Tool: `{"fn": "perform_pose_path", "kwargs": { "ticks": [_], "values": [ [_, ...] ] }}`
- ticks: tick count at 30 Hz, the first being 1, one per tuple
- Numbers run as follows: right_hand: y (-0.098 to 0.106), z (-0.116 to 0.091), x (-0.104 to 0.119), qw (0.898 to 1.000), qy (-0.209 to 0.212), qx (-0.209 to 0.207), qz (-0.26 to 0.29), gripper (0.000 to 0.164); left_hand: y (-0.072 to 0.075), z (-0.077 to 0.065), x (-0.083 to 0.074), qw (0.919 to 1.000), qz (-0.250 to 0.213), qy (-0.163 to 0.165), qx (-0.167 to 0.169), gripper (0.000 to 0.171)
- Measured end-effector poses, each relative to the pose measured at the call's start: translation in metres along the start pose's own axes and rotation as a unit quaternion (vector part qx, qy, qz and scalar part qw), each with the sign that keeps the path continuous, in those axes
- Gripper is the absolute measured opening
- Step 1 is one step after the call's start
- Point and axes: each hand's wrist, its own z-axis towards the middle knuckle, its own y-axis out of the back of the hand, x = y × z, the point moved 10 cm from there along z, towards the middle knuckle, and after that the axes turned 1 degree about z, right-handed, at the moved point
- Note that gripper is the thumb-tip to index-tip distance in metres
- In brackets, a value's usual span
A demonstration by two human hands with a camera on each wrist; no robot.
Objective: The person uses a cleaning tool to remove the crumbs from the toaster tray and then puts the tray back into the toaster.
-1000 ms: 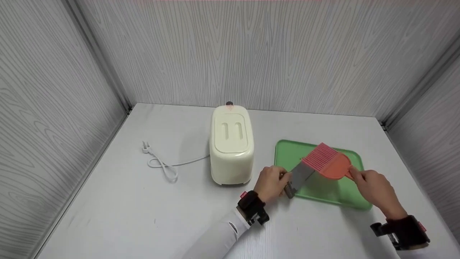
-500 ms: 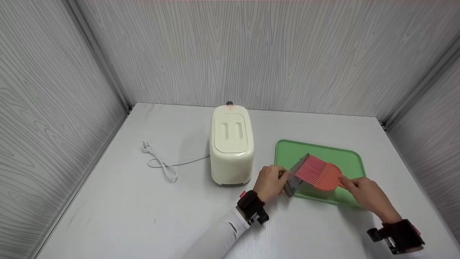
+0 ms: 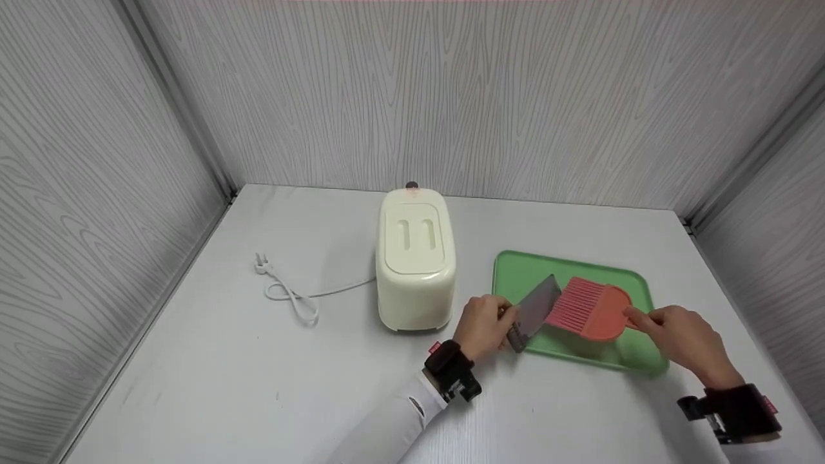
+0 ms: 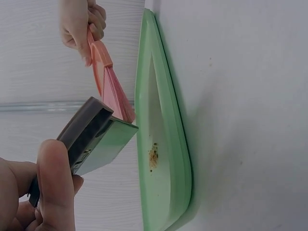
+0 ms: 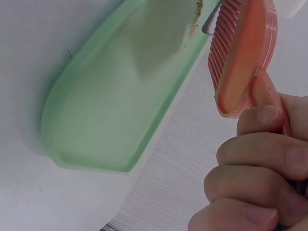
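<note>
My left hand [image 3: 485,327] pinches the dark handle of a flat metal scraper [image 3: 537,307], tilted over the near left part of a green tray [image 3: 525,265]. My right hand [image 3: 688,341] grips the short handle of a coral-pink brush [image 3: 590,310] with a rounded head. Its pink bristles point left, right at the scraper's blade. In the left wrist view, a small heap of brown crumbs [image 4: 153,157] lies on the tray below both tools. The right wrist view shows the fingers curled round the brush handle.
Left of the tray stands a cream toaster [image 3: 417,258] with a lid on top. Its white cord [image 3: 303,298] and plug lie on the table further left. Grey wood-grain panels [image 3: 451,96] enclose the table at the back and sides.
The brush first swept toward the near left across the scraper, then drew back right. The scraper has turned in the left hand so its blade face shows more; that hand stays nearly in place.
</note>
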Motion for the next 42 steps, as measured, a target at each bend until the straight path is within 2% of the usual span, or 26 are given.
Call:
{"fn": "perform_pose_path", "kwargs": {
  "ticks": [4, 11, 18, 25, 35, 42],
  "values": [
    [0.010, 0.002, 0.006, 1.000, 0.015, -0.008, 0.013, 0.056, 0.000, 0.000, 0.002, 1.0000, 0.001, 0.007, 0.000, 0.019],
    [0.024, 0.010, 0.039, 0.996, 0.084, -0.041, -0.001, 0.054, 0.000, 0.001, 0.003, 0.9999, 0.009, 0.007, 0.001, 0.019],
    [0.026, 0.021, 0.067, 0.991, 0.127, -0.048, -0.008, 0.057, -0.001, 0.002, 0.003, 0.9999, 0.016, 0.000, -0.001, 0.021],
    [0.030, 0.021, 0.091, 0.982, 0.172, -0.067, -0.025, 0.056, -0.003, 0.003, 0.005, 0.9998, 0.020, 0.002, -0.001, 0.020],
    [0.035, 0.022, 0.093, 0.976, 0.182, -0.092, -0.071, 0.058, -0.003, 0.003, 0.003, 0.9996, 0.028, -0.003, -0.002, 0.024],
    [0.040, 0.023, 0.081, 0.976, 0.170, -0.106, -0.085, 0.060, -0.004, 0.003, 0.004, 1.0000, 0.008, 0.002, 0.003, 0.023]
  ]
}}
